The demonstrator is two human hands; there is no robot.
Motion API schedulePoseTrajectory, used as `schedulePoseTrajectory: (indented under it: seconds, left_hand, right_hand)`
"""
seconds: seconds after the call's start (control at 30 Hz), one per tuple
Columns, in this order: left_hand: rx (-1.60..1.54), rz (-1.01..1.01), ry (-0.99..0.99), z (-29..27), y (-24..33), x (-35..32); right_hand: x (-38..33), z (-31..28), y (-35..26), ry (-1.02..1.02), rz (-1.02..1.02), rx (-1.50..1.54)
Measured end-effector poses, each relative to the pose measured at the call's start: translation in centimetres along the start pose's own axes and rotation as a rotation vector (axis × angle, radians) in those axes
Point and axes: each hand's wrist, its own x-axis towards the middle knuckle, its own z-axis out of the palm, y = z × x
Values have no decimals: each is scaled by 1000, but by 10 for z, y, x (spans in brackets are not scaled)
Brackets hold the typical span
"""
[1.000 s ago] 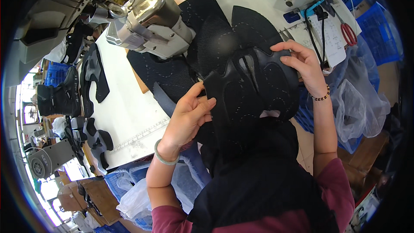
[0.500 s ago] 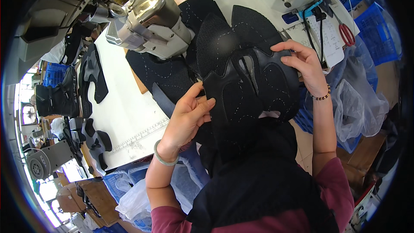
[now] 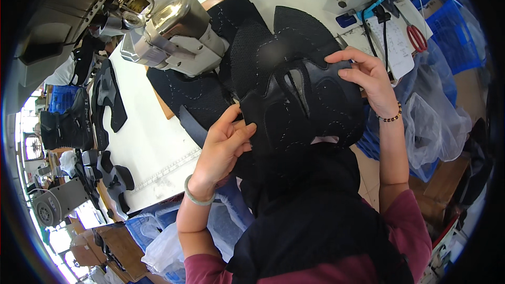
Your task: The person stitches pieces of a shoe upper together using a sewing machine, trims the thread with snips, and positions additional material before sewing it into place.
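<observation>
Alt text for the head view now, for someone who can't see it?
A person's left hand and right hand hold a black stitched piece at its edges, near a metal machine over a white table; red scissors lie at right.

The left hand (image 3: 227, 139) has its thumb and forefinger pinched, the other fingers curled in, while the left forearm (image 3: 191, 214) slants up to the right. The right hand (image 3: 367, 80) sits higher, bent inward, thumb below the forefinger, above a nearly upright right forearm (image 3: 393, 150).
</observation>
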Motion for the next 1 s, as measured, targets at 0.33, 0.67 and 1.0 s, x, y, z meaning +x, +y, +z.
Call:
schedulePoseTrajectory:
  seconds: [0.33, 0.67, 1.0]
  left_hand:
    - [18, 47, 10, -3, -3, -1]
    - [51, 55, 22, -1, -2, 0]
    - [68, 75, 42, -1, -6, 1]
  right_hand:
    - [-4, -2, -7, 4, 66, 0]
    - [-5, -4, -8, 29, 94, 61]
    - [-4, -3, -8, -4, 58, 72]
